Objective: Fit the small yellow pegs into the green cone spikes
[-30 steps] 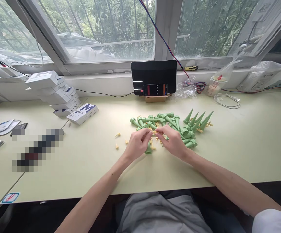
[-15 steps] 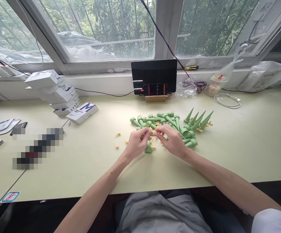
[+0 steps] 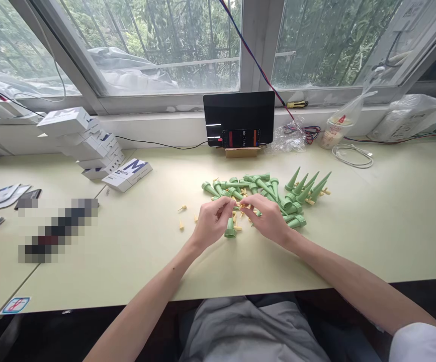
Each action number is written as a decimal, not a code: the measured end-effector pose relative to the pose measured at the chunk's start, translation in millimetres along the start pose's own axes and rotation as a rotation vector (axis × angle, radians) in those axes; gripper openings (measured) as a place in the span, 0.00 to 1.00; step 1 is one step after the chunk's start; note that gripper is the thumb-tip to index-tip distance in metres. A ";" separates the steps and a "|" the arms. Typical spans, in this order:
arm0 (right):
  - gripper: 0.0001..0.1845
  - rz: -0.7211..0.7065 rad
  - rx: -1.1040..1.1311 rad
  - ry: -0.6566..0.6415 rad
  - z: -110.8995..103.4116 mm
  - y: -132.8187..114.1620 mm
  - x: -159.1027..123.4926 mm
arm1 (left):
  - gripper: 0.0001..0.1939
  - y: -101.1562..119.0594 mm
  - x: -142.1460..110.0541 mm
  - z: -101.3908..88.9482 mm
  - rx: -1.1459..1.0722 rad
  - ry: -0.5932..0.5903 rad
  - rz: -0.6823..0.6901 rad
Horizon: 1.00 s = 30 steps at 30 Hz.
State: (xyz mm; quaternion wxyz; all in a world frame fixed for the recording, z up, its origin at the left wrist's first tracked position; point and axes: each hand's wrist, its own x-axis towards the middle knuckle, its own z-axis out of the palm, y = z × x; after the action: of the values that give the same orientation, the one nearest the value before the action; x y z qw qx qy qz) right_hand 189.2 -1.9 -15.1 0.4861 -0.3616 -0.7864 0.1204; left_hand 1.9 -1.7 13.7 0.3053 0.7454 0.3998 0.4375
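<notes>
Fingertip to fingertip, my left hand [image 3: 213, 221] and my right hand [image 3: 266, 217] pinch a small yellow plastic nozzle [image 3: 238, 204], mostly covered by the fingers. Beneath and behind them lies a heap of green plastic spikes [image 3: 265, 185] with wide ribbed caps, mixed with small yellow pieces. One green spike [image 3: 230, 230] points away from me just below my fingertips, its wide end nearest. To the right, several green spikes [image 3: 310, 187] stand points up with yellow pieces at their bases. Loose yellow nozzles [image 3: 181, 226] lie left of my left hand.
A phone [image 3: 241, 138] showing a timer leans on a black tablet [image 3: 238, 108] at the back. White boxes [image 3: 89, 141] are stacked at left, near a single box [image 3: 127, 175]. A bagged cup [image 3: 334, 131] and a coiled white cable [image 3: 352, 156] lie at back right.
My fingertips have shifted very slightly around the yellow nozzle, which shows less now. The phone timer has advanced by a second. The green spikes lie as before.
</notes>
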 end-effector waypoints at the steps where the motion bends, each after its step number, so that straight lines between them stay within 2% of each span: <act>1: 0.05 0.001 -0.002 0.000 0.2 0.3 -0.1 | 0.13 -0.3 0.0 0.2 -0.001 -0.002 0.002; 11: 0.03 0.003 -0.015 -0.008 0.0 -0.3 0.3 | 0.09 -2.5 -2.2 2.6 0.031 -0.026 0.075; 30: 0.02 0.007 -0.014 -0.013 0.6 -0.7 -1.3 | 0.08 -4.6 -1.7 2.9 0.076 -0.007 0.084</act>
State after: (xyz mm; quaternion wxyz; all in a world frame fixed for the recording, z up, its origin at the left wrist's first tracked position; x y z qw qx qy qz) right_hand 188.8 -3.2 -15.9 0.4780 -0.3668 -0.7891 0.1192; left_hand 2.5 -1.2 8.0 0.2595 0.7742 0.3833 0.4316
